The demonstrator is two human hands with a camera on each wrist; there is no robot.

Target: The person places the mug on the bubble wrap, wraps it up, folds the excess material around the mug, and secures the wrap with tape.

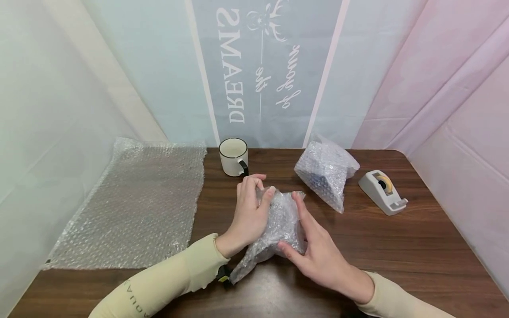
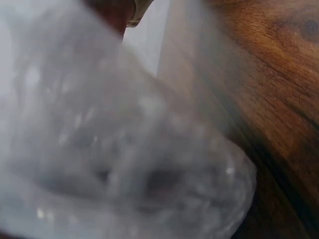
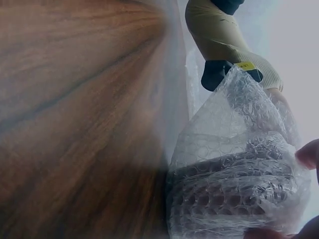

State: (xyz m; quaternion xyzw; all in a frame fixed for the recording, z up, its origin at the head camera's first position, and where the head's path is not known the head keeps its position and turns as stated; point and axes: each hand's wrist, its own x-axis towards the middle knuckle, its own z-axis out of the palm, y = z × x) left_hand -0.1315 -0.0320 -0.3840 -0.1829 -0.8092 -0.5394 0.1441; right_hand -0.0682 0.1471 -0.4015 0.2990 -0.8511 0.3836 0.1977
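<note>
Bundle wrap, folding stage (judged)

Your right hand (image 1: 319, 247) lies spread against the bubble-wrapped bundle (image 1: 281, 221), centre of table (image 1: 401, 247). Your left hand (image 1: 250, 214) touches its other side; pinching, cannot tell. Next move likely calls for pinning the loose corner (image 1: 243, 266) down.

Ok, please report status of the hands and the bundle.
Left hand, right hand: both touching bubble-wrapped bundle. One corner sticks out. White mug close beyond left hand.

Left sleeve (image 1: 167, 276) and right sleeve (image 1: 401, 300) pale cream, close-fitting; left cuff (image 3: 264, 72) ribbed; dark lettering (image 1: 137, 298) elbow-side of that cuff; beside it, a black device (image 3: 215, 75), yellow label (image 3: 245, 65).
</note>
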